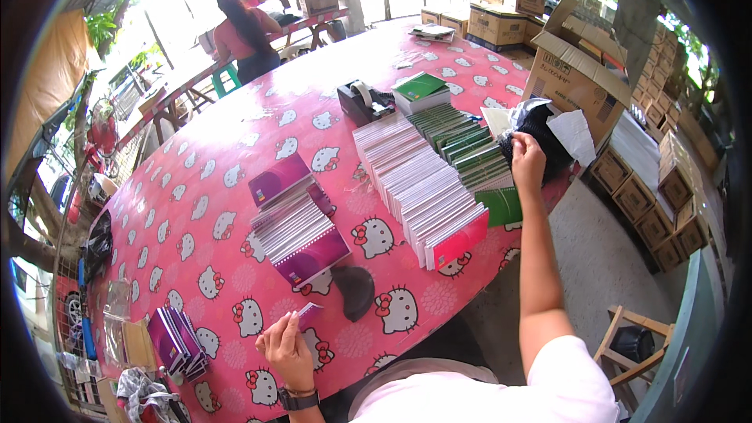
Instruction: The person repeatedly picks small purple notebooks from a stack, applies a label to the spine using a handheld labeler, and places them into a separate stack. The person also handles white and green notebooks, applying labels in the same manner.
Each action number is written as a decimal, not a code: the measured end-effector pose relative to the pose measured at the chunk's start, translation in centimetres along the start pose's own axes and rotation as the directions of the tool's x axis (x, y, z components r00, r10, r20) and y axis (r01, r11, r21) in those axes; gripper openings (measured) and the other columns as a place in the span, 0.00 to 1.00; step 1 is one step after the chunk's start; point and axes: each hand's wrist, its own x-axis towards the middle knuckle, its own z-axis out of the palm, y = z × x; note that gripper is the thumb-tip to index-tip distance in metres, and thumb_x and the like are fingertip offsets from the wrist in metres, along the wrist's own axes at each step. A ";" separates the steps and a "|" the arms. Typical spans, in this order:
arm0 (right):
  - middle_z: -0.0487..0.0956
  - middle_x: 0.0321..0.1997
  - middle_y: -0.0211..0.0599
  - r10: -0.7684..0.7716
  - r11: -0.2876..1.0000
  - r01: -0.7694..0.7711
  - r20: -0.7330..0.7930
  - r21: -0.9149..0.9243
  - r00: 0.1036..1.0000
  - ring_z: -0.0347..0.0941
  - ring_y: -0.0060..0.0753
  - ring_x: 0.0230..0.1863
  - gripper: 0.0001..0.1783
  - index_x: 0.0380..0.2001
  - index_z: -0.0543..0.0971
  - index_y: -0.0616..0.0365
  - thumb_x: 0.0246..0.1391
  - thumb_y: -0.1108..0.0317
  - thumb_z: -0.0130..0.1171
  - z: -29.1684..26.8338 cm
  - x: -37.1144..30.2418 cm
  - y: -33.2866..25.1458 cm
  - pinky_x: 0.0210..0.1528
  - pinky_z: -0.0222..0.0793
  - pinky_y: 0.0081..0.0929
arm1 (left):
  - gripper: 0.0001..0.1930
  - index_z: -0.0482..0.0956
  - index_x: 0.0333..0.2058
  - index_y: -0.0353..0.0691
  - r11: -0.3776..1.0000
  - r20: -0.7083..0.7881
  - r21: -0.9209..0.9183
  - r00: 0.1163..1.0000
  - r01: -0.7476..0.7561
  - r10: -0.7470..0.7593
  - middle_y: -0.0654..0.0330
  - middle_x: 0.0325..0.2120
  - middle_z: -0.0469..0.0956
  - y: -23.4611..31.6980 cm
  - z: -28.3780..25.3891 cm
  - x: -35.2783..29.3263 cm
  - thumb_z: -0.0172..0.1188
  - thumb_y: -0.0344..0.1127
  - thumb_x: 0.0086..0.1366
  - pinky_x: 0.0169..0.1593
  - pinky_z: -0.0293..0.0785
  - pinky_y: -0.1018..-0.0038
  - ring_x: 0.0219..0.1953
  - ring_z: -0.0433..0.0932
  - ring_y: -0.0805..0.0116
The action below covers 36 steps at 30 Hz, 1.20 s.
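Note:
My left hand [288,352], a dark watch on its wrist, pinches a small purple strip [310,312] over the near table. My right hand [529,163] reaches far right with closed fingers at the edge of a black bag [542,138] with white paper in it; what they grip is too small to tell. Between the hands stands a long row of white-edged booklets with a pink-red front cover [458,240]. Beside it runs a row of green booklets [454,135]. Left of them lies a fanned stack of purple booklets [301,223], with a black curved object [354,292] next to it.
A tape dispenser [362,102] stands behind the rows. More purple booklets [180,345] and a crumpled cloth [143,392] lie at the near left. An open carton [568,82] stands right; a wooden stool [638,345] is on the floor. Two people sit at a far table.

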 end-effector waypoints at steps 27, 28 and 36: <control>0.74 0.35 0.35 -0.493 0.643 -0.567 0.845 0.515 0.208 0.72 0.22 0.32 0.15 0.47 0.74 0.56 0.56 0.76 0.53 -5.5 -18.7 -22.0 0.33 0.70 0.22 | 0.11 0.82 0.35 0.48 0.988 0.034 -0.154 0.999 0.006 -0.001 0.69 0.29 0.79 2.5 -0.4 -0.8 0.66 0.32 0.51 0.39 0.60 0.73 0.30 0.74 0.72; 0.75 0.35 0.35 -0.516 0.628 -0.519 0.810 0.579 0.279 0.72 0.24 0.32 0.15 0.46 0.75 0.56 0.54 0.76 0.55 -5.2 -19.2 -22.3 0.33 0.71 0.22 | 0.11 0.82 0.35 0.48 0.988 0.051 -0.154 0.999 -0.002 0.010 0.69 0.29 0.79 2.6 -0.7 -0.7 0.66 0.32 0.51 0.39 0.60 0.73 0.30 0.74 0.72; 0.77 0.34 0.33 -0.624 0.583 -0.300 0.652 0.755 0.430 0.72 0.29 0.34 0.13 0.38 0.79 0.56 0.46 0.78 0.61 -3.6 -19.1 -22.7 0.36 0.71 0.24 | 0.10 0.83 0.35 0.48 0.981 0.070 -0.192 0.997 -0.013 0.027 0.71 0.28 0.79 2.8 -1.1 -0.9 0.65 0.31 0.51 0.38 0.58 0.73 0.30 0.73 0.74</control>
